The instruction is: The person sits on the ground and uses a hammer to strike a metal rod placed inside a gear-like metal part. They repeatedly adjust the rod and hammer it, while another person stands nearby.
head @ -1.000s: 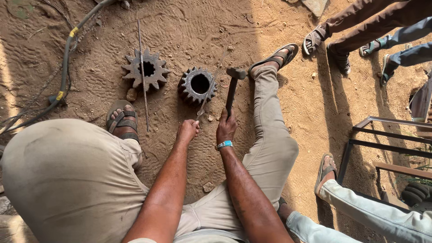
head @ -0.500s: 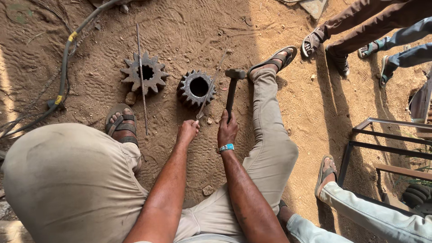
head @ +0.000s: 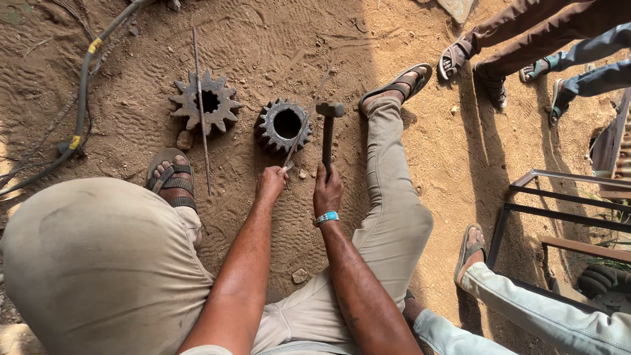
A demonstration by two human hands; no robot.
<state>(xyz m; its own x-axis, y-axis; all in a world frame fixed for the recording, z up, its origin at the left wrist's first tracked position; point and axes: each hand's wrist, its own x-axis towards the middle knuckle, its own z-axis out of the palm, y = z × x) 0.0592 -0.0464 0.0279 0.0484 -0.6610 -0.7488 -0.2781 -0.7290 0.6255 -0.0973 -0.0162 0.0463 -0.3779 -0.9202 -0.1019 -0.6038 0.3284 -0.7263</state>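
On the sandy ground between the seated person's outstretched legs, the right hand (head: 327, 190) is closed around the lower end of a hammer (head: 328, 135), its head raised just beside a dark toothed gear (head: 284, 125). The left hand (head: 271, 185) pinches a thin metal rod (head: 297, 138) whose far end slants toward the gear's bore. The hammer appears stiff and head-heavy; a hold low on the handle gives swing, and the bare metal may slip in a sweaty palm. The thin rod looks light and liable to bend, so it is best held near its lower end, clear of the struck point. The gears, thick steel by appearance, are judged heavy and rigid, best lifted by the rim or through the bore.

Count: two gears, the second a larger-toothed one (head: 205, 102) to the left; two rods, one long rod (head: 200, 108) lying across that second gear; one hammer; one cable (head: 82, 92) at the left edge. Other people's sandalled feet (head: 460, 56) stand upper right.
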